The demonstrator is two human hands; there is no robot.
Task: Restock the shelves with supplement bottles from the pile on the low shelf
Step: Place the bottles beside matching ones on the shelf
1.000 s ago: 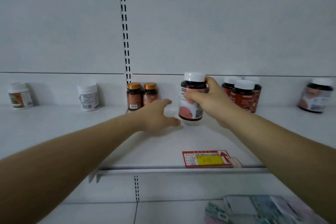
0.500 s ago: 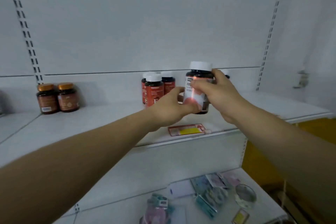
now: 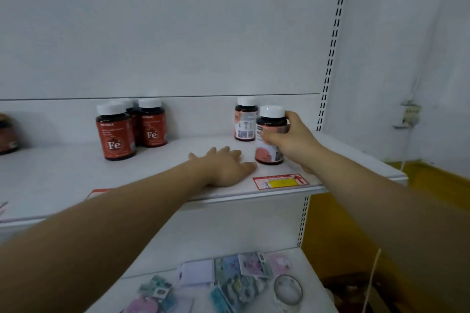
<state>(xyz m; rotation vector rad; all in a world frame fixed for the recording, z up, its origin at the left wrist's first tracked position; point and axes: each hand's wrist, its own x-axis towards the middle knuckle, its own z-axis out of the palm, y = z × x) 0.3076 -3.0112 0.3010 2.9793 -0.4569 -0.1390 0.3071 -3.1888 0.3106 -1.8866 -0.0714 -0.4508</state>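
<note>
My right hand (image 3: pixel 292 143) grips a dark supplement bottle (image 3: pixel 269 136) with a white cap and a pink label. The bottle stands upright on the white shelf (image 3: pixel 63 178), just in front of a matching bottle (image 3: pixel 245 119) near the back wall. My left hand (image 3: pixel 225 166) lies flat on the shelf with fingers spread, just left of the held bottle and holding nothing. Three red "Fe" bottles (image 3: pixel 115 132) with white caps stand in a group further left.
A red and yellow price tag (image 3: pixel 281 181) lies at the shelf's front edge under my right forearm. Part of a dark bottle (image 3: pixel 7 134) shows at the far left. The lower shelf (image 3: pixel 292 259) holds several flat packets (image 3: pixel 239 277). Right of the shelving is a yellow floor.
The view swung right along the shelf. My right hand carried the bottle right and set it down in front of the matching one. My left hand let go and dropped flat.
</note>
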